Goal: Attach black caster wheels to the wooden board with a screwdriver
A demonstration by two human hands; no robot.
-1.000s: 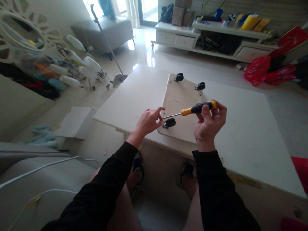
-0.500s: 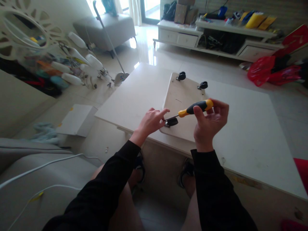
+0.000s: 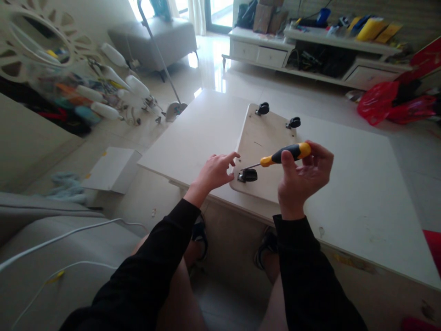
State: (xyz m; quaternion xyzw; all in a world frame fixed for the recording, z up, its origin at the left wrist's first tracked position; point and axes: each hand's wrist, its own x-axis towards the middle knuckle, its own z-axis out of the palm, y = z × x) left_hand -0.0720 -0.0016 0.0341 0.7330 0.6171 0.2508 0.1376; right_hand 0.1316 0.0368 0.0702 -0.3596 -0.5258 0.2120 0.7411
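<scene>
The screwdriver (image 3: 285, 154) is lying at a shallow slant across the middle of the frame, its yellow-and-black handle pointing right and its shaft reaching left toward the mount of the nearest caster (image 3: 250, 175). The right hand (image 3: 303, 177), right of centre, is gripping the handle, thumb along its near side and fingers curling round the butt end. The left hand (image 3: 217, 171), left of the tip, is holding nothing visible, its thumb and forefinger parted just beside the board's edge; whether it is touching the board, or the tip is sitting in a screw, is too small to tell. For good work here, the shaft should probably be standing steeper to the board (image 3: 267, 138), with light pressure going straight down its line and the left hand steadying the tip or the board's corner. Farther up the frame, 2 more casters (image 3: 263, 108) are standing along the board's far edge, and the white table (image 3: 193, 133) is supporting everything, spreading from centre left to lower right.
</scene>
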